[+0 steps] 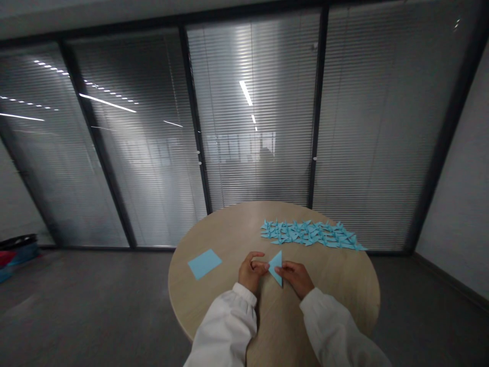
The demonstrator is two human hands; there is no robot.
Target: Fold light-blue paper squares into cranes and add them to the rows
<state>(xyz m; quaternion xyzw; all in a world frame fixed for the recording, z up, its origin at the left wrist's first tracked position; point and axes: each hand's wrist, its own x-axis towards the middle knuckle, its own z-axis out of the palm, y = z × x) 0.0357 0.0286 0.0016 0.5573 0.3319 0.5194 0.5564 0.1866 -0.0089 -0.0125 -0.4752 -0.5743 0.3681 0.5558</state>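
Note:
A light blue paper folded into a triangle [276, 266] rests on the round wooden table [229, 229] in front of me. My left hand [251, 271] pinches its left corner with curled fingers. My right hand [296, 277] presses on its right edge, fingers closed on the paper. Both arms wear white sleeves.
A flat stack of blue square paper [204, 263] lies on the table's left part. Several folded blue paper cranes [310, 234] are spread in rows at the far right of the table. Glass walls with blinds stand behind. A dark bag [17, 247] sits on the floor far left.

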